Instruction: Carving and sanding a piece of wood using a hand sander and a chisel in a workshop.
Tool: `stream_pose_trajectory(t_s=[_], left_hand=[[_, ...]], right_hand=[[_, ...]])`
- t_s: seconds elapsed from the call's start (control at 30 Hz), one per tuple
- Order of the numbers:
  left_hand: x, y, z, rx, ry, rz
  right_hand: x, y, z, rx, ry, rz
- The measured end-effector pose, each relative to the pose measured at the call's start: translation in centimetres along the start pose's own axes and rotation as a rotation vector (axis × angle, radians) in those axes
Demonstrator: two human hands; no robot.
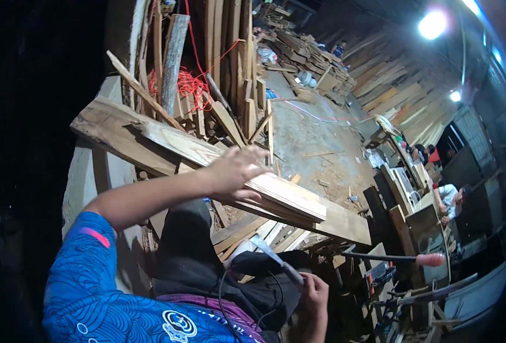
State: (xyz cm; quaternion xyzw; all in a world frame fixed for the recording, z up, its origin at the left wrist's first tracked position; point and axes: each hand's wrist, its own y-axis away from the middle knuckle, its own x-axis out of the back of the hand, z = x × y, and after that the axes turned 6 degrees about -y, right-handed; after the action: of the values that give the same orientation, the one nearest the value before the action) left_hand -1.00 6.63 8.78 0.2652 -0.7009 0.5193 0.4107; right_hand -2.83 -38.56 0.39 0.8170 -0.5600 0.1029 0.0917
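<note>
Our left hand (238,173) is open over the pale board (290,195), which lies on a plank (344,222). Our right hand (314,292) grips a knife (277,259) (blade near our leg (190,257)), so a loosened grip could cut us.

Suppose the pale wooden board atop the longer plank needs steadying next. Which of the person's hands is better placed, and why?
Probably the left hand: it is spread open at the long, pale wooden board, apparently empty. The right hand is away from it, closed on a grey metal-bladed tool.
</note>
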Motion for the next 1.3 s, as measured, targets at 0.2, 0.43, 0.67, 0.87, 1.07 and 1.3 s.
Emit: stream_pose_trajectory(t_s=[0.2, 0.43, 0.67, 0.87, 1.07, 1.3], left_hand=[[5.3, 3.2, -4.6, 0.121, -0.113, -0.241], [6.2, 10.6, -5.9, 0.322, -0.305, -0.148], [7.8, 13.8, -8.7, 0.403, -0.127, -0.077], [7.3, 14.1, -9.6, 0.311, -0.086, -0.032], [6.9, 13.7, -9.5, 0.344, -0.093, -0.056], [6.5, 14.6, -10.0, 0.284, -0.023, 0.001]], right_hand=[[1.9, -0.2, -6.1, 0.039, -0.246, 0.020], [-2.5, -4.3, -10.8, 0.085, -0.252, -0.071], [-2.8, -5.6, -13.4, -0.046, -0.368, 0.004], [-2.4, -7.7, -14.1, 0.001, -0.583, 0.260], [-7.8, -10.6, -18.6, 0.359, -0.663, 0.409], [-6.7, -14.6, -18.8, 0.537, -1.096, 0.123]])
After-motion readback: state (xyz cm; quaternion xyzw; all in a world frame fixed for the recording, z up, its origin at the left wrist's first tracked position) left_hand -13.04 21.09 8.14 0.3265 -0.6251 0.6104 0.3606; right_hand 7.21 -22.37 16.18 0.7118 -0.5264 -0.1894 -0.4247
